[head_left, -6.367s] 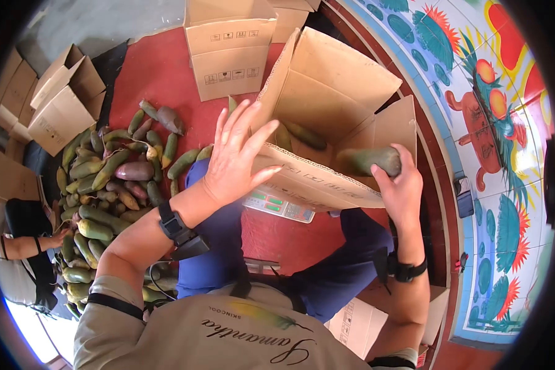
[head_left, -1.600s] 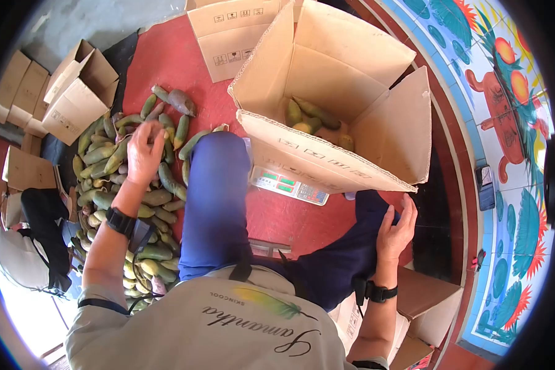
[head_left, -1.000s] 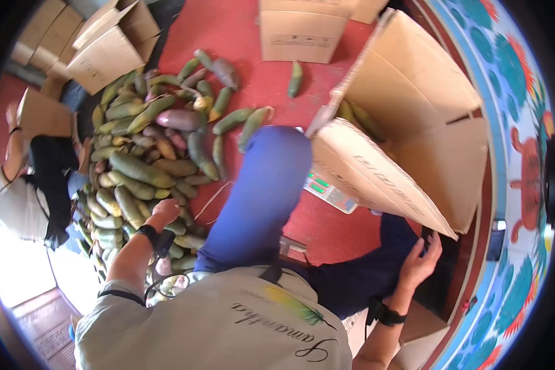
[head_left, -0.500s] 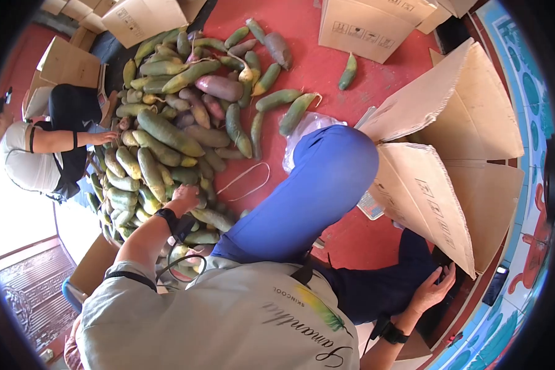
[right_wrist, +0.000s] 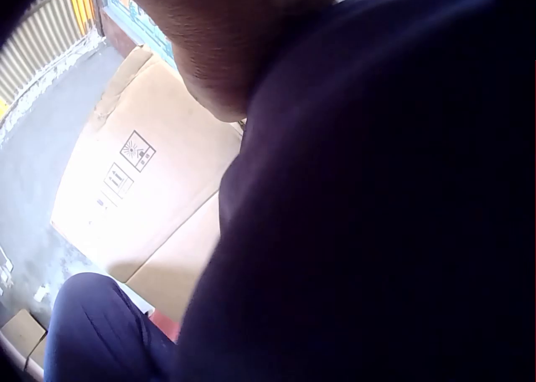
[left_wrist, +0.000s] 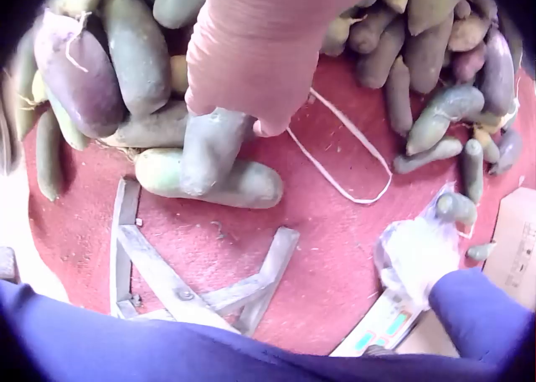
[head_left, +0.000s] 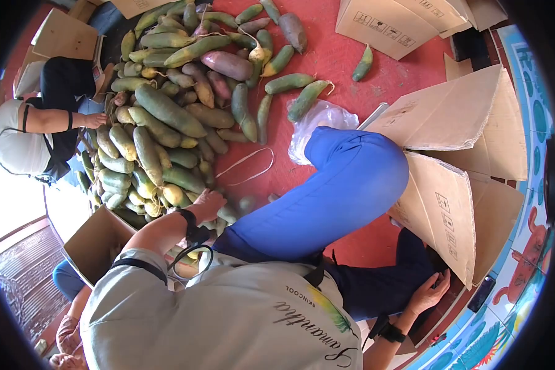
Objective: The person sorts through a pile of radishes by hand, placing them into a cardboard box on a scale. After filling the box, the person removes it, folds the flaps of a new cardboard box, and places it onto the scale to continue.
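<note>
A large heap of green radishes (head_left: 169, 111), some purple, lies on the red floor at the person's left. At the heap's near edge, the left hand (head_left: 206, 205) grips a green radish (left_wrist: 209, 152), its fingers curled over the upper end in the left wrist view. Another radish (left_wrist: 243, 184) lies crosswise beneath it. The right hand (head_left: 430, 293) rests on the dark trouser leg with loosely bent fingers and holds nothing. Beside it stands an open cardboard box (head_left: 441, 209) with raised flaps; its inside is hidden from this angle.
A digital scale (left_wrist: 381, 328) and a plastic bag (left_wrist: 419, 252) lie by the knee. Crossed metal legs (left_wrist: 197, 290) stand near the heap. A white string loop (head_left: 250, 166) is on the floor. Another person (head_left: 28, 132) reaches into the heap; more cartons (head_left: 388, 24) stand behind.
A radish went into the box from the right hand earlier. The left hand has moved down the heap and taken hold of a radish. The right hand has dropped to the leg; the view has turned left.
</note>
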Motion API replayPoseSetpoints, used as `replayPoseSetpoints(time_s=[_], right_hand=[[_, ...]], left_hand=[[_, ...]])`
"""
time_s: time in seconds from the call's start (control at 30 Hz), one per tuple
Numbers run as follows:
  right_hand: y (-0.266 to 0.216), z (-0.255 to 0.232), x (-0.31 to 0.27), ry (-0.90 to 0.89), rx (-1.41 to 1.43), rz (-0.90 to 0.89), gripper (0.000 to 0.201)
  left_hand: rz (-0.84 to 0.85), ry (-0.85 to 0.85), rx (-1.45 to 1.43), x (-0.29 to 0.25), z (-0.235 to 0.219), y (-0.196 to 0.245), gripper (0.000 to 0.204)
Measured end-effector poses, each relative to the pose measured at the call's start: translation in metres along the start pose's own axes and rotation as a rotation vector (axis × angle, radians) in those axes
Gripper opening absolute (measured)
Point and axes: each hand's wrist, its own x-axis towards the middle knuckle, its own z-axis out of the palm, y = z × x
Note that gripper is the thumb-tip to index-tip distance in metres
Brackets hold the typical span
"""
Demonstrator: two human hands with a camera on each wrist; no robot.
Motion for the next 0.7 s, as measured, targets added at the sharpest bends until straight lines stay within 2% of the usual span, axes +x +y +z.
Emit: replayPoseSetpoints(time_s=[0.07,0.13,0.2,0.27,0.3,0.33,0.4,0.5,0.63,0.7], right_hand=[[0.001,0.0,-0.001,-0.006,-0.013,0.004,0.031],[0.0,0.001,0.0,0.001,-0.017,-0.024,0.031],[-0.002,0.0,0.001,0.0,-0.021,-0.025,0.031],[-0.004,-0.001,0.0,0.001,-0.025,-0.025,0.031],[-0.004,-0.002,0.001,-0.006,-0.022,-0.021,0.031],[-0.005,-0.002,0.001,-0.012,-0.017,-0.016,0.031],[-0.004,-0.002,-0.001,-0.006,-0.008,-0.005,0.031],[-0.007,-0.003,-0.001,0.024,0.016,0.006,0.031],[-0.011,-0.004,-0.002,0.06,0.055,0.006,0.032],[-0.011,-0.004,-0.004,0.082,0.076,0.032,0.032]], left_hand=[[0.131,-0.07,0.189,0.004,0.002,0.011,0.045],[0.155,-0.023,0.24,0.027,0.054,0.005,0.046],[0.177,0.028,0.292,0.034,0.062,0.008,0.046],[0.183,-0.032,0.255,0.022,0.034,0.021,0.045],[0.185,-0.028,0.256,0.03,0.048,0.018,0.045],[0.203,0.037,0.277,0.042,0.074,0.011,0.043],[0.224,0.112,0.306,0.046,0.084,0.01,0.041],[0.283,0.111,0.46,0.031,0.04,0.016,0.038],[0.238,0.095,0.364,0.026,-0.017,0.015,0.047],[0.133,0.315,-0.161,0.021,-0.037,-0.013,0.053]])
